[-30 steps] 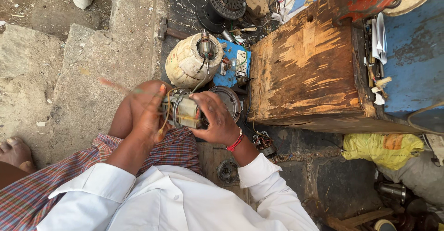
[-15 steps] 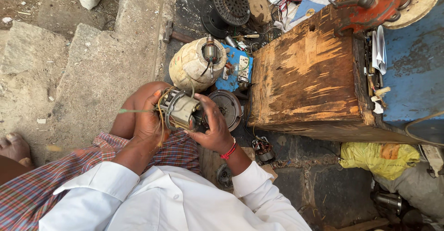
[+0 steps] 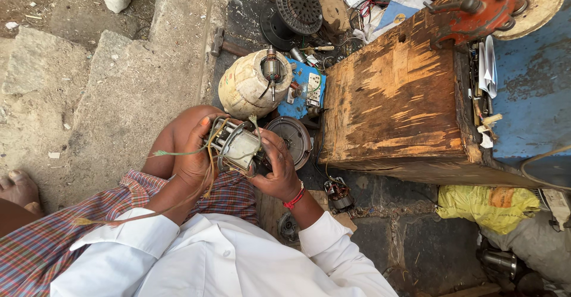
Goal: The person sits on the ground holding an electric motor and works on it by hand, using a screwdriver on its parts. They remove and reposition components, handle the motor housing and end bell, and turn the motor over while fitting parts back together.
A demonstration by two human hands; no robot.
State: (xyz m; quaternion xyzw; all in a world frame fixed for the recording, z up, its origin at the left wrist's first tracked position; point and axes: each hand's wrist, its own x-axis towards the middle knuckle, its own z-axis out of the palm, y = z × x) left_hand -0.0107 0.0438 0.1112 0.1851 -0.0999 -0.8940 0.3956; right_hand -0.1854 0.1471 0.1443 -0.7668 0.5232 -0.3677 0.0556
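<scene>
Both hands hold a small motor stator [image 3: 238,147], a metal ring with windings, over my knee. My left hand [image 3: 193,160] grips its left side, and thin yellowish and green wires [image 3: 178,152] trail out from between the fingers. My right hand [image 3: 276,166] clasps its right side; a red thread sits on that wrist. Just beyond the stator lies a round dark metal cover [image 3: 291,139]. A cream motor housing [image 3: 250,86] with a rotor shaft in it stands further away.
A worn wooden box [image 3: 392,100] fills the right, with a red vise [image 3: 476,14] on its far corner. A black fan grille [image 3: 297,5], a hammer [image 3: 223,44], a blue card of parts [image 3: 303,88], a small armature [image 3: 339,193] and a yellow bag [image 3: 488,205] lie around. Stone slabs [image 3: 119,94] are on the left.
The stator has been turned in my hands and sits a little lower and nearer. The wire ends now stick out to the left instead of up.
</scene>
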